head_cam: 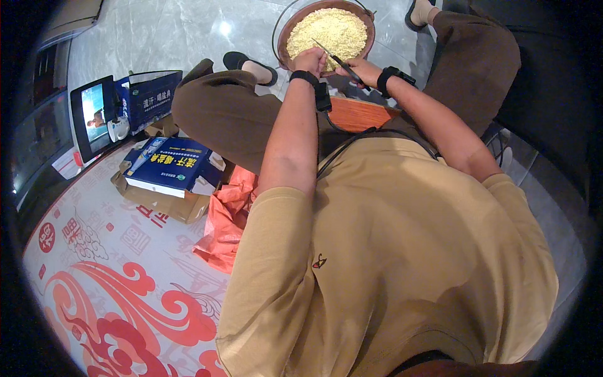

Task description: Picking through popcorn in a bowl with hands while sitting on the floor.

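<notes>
In my right hand is a black-handled knife, its narrow pointed blade angled forward and left. My left hand is curled close beside the blade, at the near rim of a brown round pot. Whether the left fingers pinch something small, I cannot tell. Small pale yellow pieces heap up inside the pot, under the knife tip. The pot has a thin wire bail handle and stands on the floor between my feet.
Between my thighs is a reddish wooden surface. At left, a patterned table carries a blue box on brown cardboard, a red plastic bag, a tablet and a second blue box. Black cables cross my lap.
</notes>
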`<move>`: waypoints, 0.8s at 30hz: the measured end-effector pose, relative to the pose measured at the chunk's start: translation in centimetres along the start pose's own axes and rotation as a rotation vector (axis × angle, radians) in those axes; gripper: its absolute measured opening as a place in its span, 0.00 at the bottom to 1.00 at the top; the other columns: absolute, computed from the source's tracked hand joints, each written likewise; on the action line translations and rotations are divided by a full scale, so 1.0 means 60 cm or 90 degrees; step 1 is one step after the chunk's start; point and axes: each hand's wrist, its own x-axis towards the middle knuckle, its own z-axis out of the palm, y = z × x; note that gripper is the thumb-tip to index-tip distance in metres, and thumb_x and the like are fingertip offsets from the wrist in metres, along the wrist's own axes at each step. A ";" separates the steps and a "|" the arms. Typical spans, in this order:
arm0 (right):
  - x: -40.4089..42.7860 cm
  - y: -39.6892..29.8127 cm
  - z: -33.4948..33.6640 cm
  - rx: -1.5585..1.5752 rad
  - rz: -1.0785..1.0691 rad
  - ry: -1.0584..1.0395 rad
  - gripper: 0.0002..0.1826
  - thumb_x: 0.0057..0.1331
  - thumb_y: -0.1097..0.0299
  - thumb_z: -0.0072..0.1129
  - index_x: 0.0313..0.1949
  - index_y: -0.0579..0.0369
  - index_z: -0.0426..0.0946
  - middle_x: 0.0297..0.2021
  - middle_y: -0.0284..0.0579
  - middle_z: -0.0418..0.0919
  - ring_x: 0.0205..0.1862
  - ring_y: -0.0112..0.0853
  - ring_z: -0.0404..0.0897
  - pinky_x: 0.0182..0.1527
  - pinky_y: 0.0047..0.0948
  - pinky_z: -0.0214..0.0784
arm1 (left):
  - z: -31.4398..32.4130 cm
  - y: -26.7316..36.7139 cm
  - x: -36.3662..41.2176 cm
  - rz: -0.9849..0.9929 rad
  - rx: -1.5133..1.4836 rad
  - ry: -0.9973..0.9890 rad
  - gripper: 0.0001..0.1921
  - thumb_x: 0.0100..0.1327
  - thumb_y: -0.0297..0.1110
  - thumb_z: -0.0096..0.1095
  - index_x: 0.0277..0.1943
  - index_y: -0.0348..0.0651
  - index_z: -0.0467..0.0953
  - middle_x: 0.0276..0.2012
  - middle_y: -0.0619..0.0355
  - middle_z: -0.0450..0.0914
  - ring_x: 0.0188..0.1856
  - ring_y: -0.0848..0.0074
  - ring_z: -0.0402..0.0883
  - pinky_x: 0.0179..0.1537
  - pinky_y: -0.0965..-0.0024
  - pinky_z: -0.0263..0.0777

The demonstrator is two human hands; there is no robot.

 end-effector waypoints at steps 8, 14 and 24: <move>-0.003 0.006 -0.011 -0.062 -0.026 0.165 0.33 0.52 0.35 0.53 0.37 0.57 0.76 0.17 0.41 0.76 0.19 0.31 0.77 0.22 0.28 0.67 | -0.013 -0.003 0.016 0.063 0.148 0.029 0.08 0.53 0.19 0.54 0.38 0.34 0.72 0.24 0.56 0.75 0.27 0.73 0.77 0.25 0.76 0.71; 0.004 -0.001 -0.062 -0.068 -0.015 0.301 0.37 0.51 0.32 0.52 0.41 0.57 0.74 0.26 0.47 0.78 0.22 0.36 0.77 0.29 0.32 0.68 | 0.041 0.021 0.018 0.395 0.630 0.131 0.08 0.46 0.25 0.58 0.30 0.41 0.81 0.32 0.48 0.81 0.33 0.63 0.81 0.40 0.67 0.72; 0.016 -0.010 -0.069 0.122 0.067 0.255 0.34 0.53 0.34 0.53 0.35 0.60 0.72 0.21 0.41 0.73 0.18 0.30 0.73 0.23 0.28 0.64 | 0.143 0.039 0.071 0.449 0.979 0.029 0.09 0.51 0.33 0.62 0.37 0.46 0.78 0.36 0.49 0.77 0.40 0.60 0.78 0.42 0.62 0.72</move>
